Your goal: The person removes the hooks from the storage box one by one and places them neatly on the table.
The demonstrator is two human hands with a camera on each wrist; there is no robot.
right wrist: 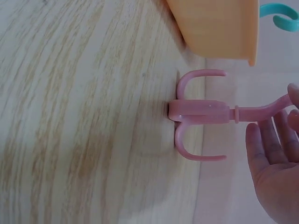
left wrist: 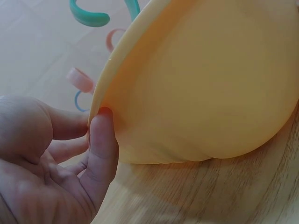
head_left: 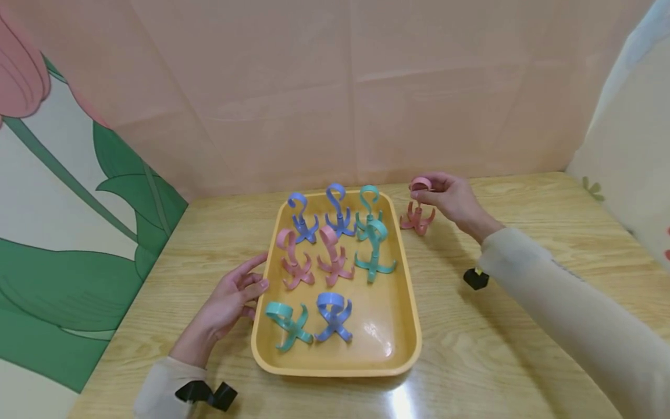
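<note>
A yellow tray (head_left: 377,372) stands on the table with several plastic multi-prong hooks in it. My left hand (head_left: 230,302) pinches the tray's left rim between thumb and fingers, as the left wrist view (left wrist: 60,149) also shows. Off the tray's back right corner, my right hand (head_left: 452,201) holds a pink hook (head_left: 417,220) by its curved top. In the right wrist view, that pink hook (right wrist: 201,111) has its base on the table, prongs pointing up. Inside the tray are two pink hooks (head_left: 335,269), three blue hooks (head_left: 334,320) and three teal hooks (head_left: 374,262).
A wooden table (head_left: 471,349) lies under everything. Behind it rises a pinkish cloth wall (head_left: 340,99). Printed flowers and leaves (head_left: 57,279) cover the panel on the left. A pale panel (head_left: 638,145) stands at the right.
</note>
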